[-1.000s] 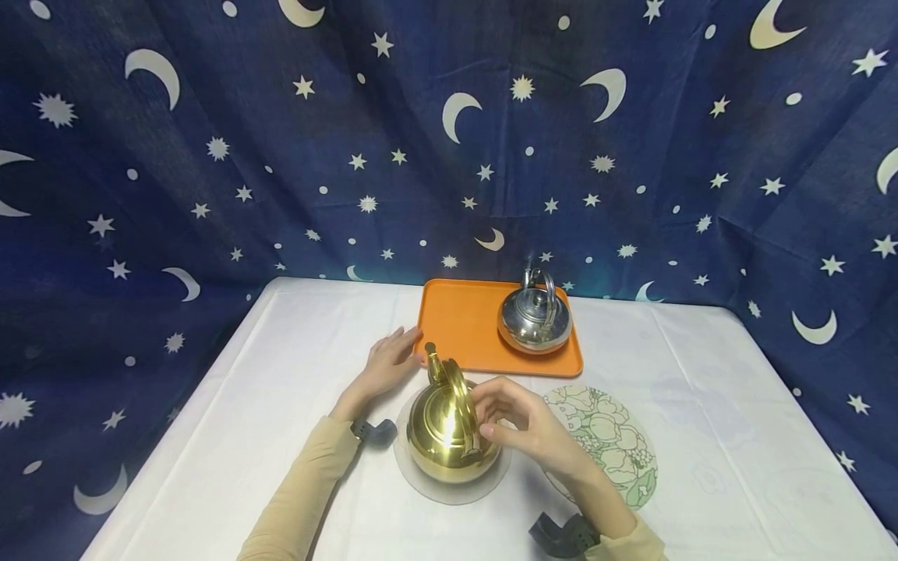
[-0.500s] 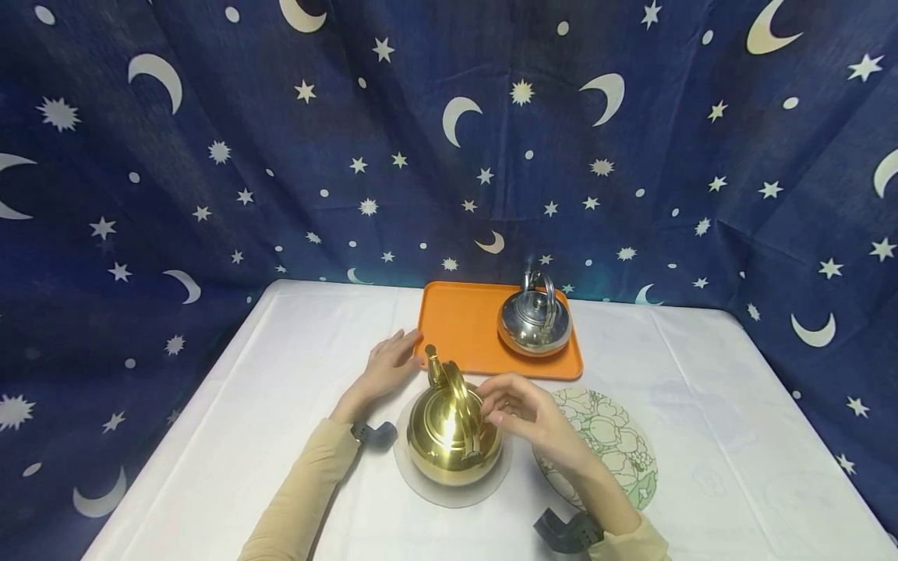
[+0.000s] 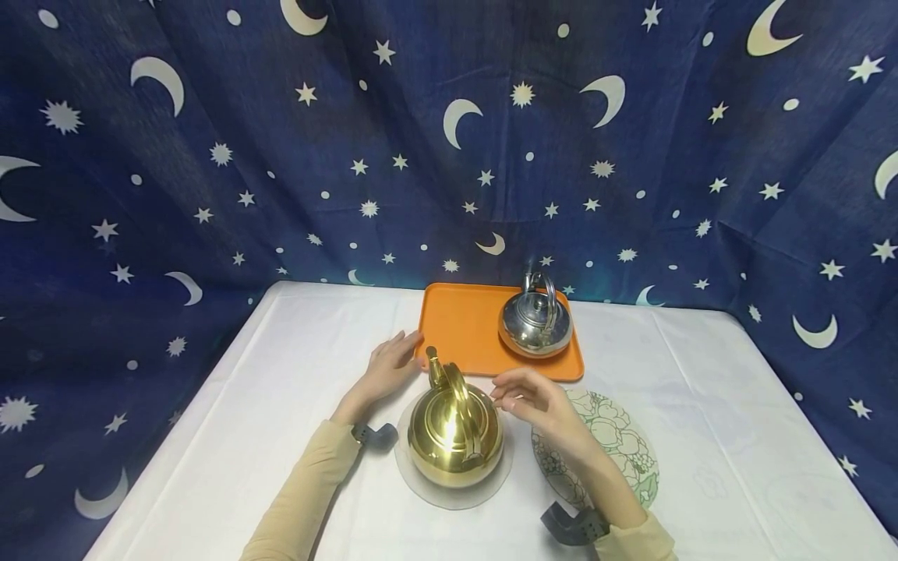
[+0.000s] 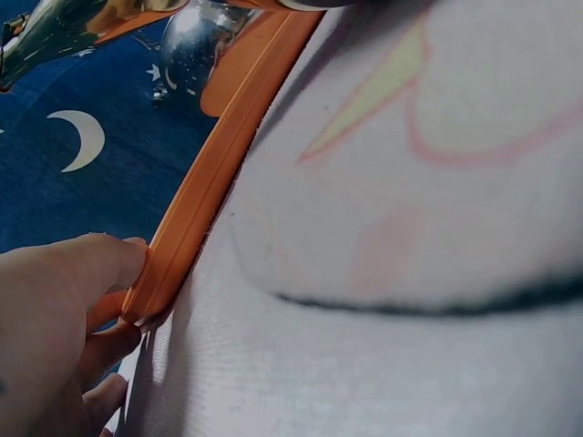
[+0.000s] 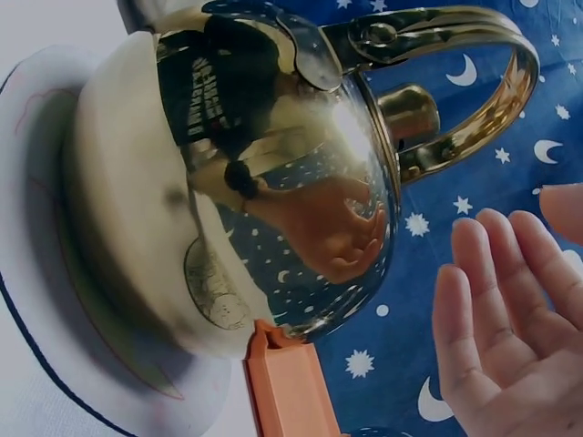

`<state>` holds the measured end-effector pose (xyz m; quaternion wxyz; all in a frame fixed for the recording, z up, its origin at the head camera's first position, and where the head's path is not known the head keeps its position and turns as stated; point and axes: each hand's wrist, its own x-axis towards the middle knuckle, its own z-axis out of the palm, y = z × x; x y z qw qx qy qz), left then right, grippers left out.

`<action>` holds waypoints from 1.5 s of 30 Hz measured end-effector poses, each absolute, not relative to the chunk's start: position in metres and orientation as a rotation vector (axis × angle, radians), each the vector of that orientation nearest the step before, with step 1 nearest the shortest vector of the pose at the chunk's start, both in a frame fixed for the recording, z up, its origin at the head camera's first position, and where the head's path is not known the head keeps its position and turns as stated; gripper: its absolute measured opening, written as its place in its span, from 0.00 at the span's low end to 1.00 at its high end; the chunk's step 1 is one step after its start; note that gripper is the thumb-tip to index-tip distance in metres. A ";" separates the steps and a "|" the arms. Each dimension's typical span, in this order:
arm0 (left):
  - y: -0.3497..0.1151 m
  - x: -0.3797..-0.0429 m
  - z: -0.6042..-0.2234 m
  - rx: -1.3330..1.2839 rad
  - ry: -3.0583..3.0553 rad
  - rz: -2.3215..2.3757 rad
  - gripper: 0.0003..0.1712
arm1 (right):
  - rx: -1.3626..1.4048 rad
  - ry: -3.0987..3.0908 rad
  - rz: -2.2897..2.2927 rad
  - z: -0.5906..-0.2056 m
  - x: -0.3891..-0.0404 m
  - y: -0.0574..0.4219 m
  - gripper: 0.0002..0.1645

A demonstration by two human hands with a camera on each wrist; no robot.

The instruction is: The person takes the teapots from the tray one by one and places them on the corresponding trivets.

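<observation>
A shiny gold teapot (image 3: 449, 436) with an arched handle stands upright on a round pale placemat (image 3: 459, 500). My right hand (image 3: 536, 401) is just right of the teapot, fingers loosely bent and holding nothing. In the right wrist view, that hand (image 5: 510, 337) shows its palm and extended fingers, apart from the teapot's handle (image 5: 483, 36). My left hand (image 3: 388, 365) rests at the left edge of an orange tray (image 3: 459, 331). The left wrist view shows its thumb and fingers (image 4: 109, 264) touching the tray's corner.
A silver teapot (image 3: 535, 323) stands on the tray's right side. A second round placemat (image 3: 617, 440) with green fruit outlines lies to the right, partly under my right forearm. A white cloth (image 3: 730, 436) covers the table, and a blue moon-and-star curtain (image 3: 393, 140) hangs behind.
My right hand has drawn away from the gold teapot's handle, to the right. The teapot stays on its placemat. My left hand keeps its place at the tray.
</observation>
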<state>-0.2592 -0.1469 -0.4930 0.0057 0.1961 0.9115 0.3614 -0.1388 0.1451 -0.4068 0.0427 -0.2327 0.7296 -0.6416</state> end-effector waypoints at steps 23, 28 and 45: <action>-0.146 -0.260 -0.493 0.612 2.872 1.129 0.32 | -0.403 2.368 -2.082 -0.410 -0.156 0.163 0.17; -0.146 -0.260 -0.494 0.605 2.859 1.125 0.32 | -0.419 2.437 -2.037 -0.410 -0.160 0.171 0.16; -0.146 -0.258 -0.494 0.597 2.863 1.113 0.32 | -0.344 2.555 -1.976 -0.411 -0.172 0.191 0.16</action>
